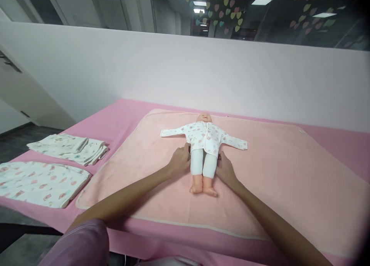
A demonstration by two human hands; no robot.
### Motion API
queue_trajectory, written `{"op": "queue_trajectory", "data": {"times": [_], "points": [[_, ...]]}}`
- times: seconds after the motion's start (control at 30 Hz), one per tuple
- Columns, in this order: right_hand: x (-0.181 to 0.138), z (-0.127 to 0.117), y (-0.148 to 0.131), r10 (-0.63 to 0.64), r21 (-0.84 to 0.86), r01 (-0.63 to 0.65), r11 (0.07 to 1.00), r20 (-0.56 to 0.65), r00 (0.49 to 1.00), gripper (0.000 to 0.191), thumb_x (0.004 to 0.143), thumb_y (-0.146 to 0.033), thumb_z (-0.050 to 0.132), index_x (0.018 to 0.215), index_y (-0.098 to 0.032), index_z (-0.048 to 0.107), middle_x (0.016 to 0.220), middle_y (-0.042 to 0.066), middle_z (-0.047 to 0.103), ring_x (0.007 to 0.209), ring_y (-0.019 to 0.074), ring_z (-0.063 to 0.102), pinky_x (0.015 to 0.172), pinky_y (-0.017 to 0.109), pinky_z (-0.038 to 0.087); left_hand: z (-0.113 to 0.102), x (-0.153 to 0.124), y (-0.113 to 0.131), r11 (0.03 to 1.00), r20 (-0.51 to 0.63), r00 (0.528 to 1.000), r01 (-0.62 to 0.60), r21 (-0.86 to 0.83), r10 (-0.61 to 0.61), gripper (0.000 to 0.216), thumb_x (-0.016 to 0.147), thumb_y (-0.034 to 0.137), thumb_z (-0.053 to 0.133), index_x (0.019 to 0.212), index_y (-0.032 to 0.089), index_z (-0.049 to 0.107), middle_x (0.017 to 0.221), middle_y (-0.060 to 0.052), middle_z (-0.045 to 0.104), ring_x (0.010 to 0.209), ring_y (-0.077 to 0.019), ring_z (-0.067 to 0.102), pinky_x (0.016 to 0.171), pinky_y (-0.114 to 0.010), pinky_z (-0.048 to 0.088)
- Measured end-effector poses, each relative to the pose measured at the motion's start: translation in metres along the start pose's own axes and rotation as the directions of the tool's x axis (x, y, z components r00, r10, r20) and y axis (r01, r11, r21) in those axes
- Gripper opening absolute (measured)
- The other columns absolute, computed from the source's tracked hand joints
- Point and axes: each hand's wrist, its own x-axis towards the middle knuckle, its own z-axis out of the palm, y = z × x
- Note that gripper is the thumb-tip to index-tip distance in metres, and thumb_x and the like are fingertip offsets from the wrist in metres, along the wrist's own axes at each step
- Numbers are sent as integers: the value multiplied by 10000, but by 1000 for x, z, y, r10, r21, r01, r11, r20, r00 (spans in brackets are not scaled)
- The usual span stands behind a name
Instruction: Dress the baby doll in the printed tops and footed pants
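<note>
My left hand (179, 160) and right hand (224, 169) press in from either side on the waist of a plastic baby doll (202, 185), fingers curled against the hem of its soft printed top (206, 137) and the band of its plain white leggings (202, 164). Whether either hand actually pinches fabric, I cannot tell. Both forearms reach forward, nearly straight, converging on the doll. It lies face up, arms spread wide and bare feet toward me, in the middle of a plush peach blanket (274, 181) spread over a smooth pink table cover (115, 119). To the left lie folded printed garments (69, 147) and a flat printed cloth (40, 183), well apart from the doll.
</note>
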Motion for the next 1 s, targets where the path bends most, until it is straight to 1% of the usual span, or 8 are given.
{"op": "queue_trajectory", "data": {"times": [0.13,0.33,0.43,0.5,0.57,0.67,0.77,1.0], "points": [[0,-12,5,62,6,-62,998,-106,992,167,970,-419,556,1037,-273,515,888,19,726,744,243,657,635,338,480,-14,4,0,997,-33,997,70,-38,-71,116,1006,326,496,1095,256,471,775,-7,683,720,-273,672,666,-367,399],[-25,-34,33,25,-172,-52,984,-154,988,166,902,-332,626,985,-265,499,776,-25,611,724,217,610,653,331,452,-31,-32,-27,982,-38,984,177,64,-175,153,988,352,524,936,258,415,717,23,638,656,-243,618,675,-349,378],[-35,-36,40,-140,-266,85,960,-196,970,142,925,-318,623,988,-259,510,911,32,643,858,252,625,734,377,495,-32,-49,-34,980,-16,990,141,140,-140,182,978,334,538,879,252,410,739,10,648,673,-237,599,760,-387,420],[-35,-35,35,-313,-318,235,919,-220,924,156,948,-324,631,1037,-253,524,1080,89,655,1015,291,619,845,425,519,-31,-52,-34,987,-82,995,76,144,-64,167,972,365,575,941,242,467,875,-26,694,784,-255,627,828,-417,446],[-28,-33,25,-426,-324,353,878,-186,886,209,974,-333,636,1132,-246,531,1193,117,645,1110,311,606,935,456,517,-29,-47,-30,993,-160,986,-26,117,45,230,969,404,613,1085,227,520,1094,-77,703,955,-278,641,888,-435,466],[-8,-24,3,-454,-330,416,847,-44,890,286,990,-377,658,1198,-239,519,1169,106,647,1072,301,620,916,442,517,-24,-28,-17,976,-180,961,-199,86,211,385,980,457,644,1256,218,525,1294,-115,641,1130,-294,603,966,-446,482],[11,-11,-13,-400,-424,383,821,51,915,238,985,-391,667,1061,-239,501,1026,71,624,928,270,613,777,394,490,-12,-5,2,963,-112,960,-244,114,256,368,962,471,676,1183,211,540,1216,-110,637,1094,-293,588,945,-444,493],[23,8,-18,-313,-547,278,790,29,949,148,1026,-303,547,923,-242,460,949,65,611,828,230,584,634,329,362,14,24,28,905,-24,979,-177,387,202,115,1020,313,534,986,204,533,1045,-130,663,999,-309,612,872,-463,472]]}}
